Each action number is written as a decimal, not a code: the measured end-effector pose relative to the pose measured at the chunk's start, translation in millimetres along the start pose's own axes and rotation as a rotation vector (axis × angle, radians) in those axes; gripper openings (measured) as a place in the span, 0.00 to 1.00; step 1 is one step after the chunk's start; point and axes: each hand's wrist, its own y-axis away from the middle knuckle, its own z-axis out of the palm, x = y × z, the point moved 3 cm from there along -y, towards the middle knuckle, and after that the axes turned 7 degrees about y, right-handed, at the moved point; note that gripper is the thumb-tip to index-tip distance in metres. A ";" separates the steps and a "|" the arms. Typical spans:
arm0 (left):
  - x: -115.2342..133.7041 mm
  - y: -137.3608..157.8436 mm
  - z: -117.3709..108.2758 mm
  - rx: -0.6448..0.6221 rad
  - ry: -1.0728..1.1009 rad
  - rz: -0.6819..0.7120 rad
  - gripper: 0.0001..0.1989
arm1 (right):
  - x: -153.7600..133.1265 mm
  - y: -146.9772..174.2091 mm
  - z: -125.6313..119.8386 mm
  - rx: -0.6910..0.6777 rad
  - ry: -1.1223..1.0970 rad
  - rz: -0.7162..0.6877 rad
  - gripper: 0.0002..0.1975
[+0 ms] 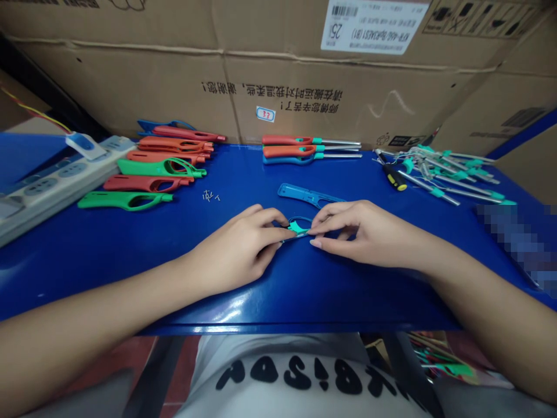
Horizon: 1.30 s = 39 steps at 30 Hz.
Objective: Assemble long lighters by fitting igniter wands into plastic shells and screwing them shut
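Observation:
Above the front half of the blue table, my two hands meet. With fingers pinched, my left hand (248, 244) grips a small lighter part (298, 227) that shows teal, with a thin blue loop behind it. My right hand (363, 235) pinches the right end of the same part between thumb and fingers. Most of the part is hidden by my fingertips. Just behind my hands lies a blue lighter handle shell (300, 193), its right end partly covered by my right hand.
Red, orange and green lighter handles (148, 167) lie in a row at left, beside a power strip (65, 174) and several small screws (211, 196). Lighters with metal tubes (311, 150) lie at the back. At right are a screwdriver (394, 175) and loose metal tubes (452, 168).

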 end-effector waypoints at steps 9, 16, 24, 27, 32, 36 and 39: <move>1.0 1.5 2.0 0.001 -0.012 -0.022 0.18 | 0.2 0.4 1.6 0.008 0.071 -0.008 0.08; 4.2 0.0 2.7 0.001 0.001 -0.051 0.16 | -3.7 1.6 4.4 -0.007 0.132 -0.044 0.09; 4.4 -0.1 2.6 0.006 -0.001 -0.047 0.15 | -2.5 1.9 3.8 -0.002 0.110 0.000 0.11; 4.5 -0.1 2.6 0.007 0.003 -0.048 0.15 | -0.5 2.4 2.8 0.008 0.055 0.029 0.10; 4.5 0.2 2.7 0.012 -0.001 -0.046 0.14 | 1.3 2.6 3.7 -0.005 0.025 0.040 0.11; 4.3 0.6 2.8 0.013 -0.014 -0.040 0.15 | 1.2 2.6 3.6 -0.008 0.052 0.029 0.12; 4.3 0.9 2.9 0.013 -0.020 -0.037 0.15 | 1.3 2.3 3.9 -0.006 0.041 0.032 0.12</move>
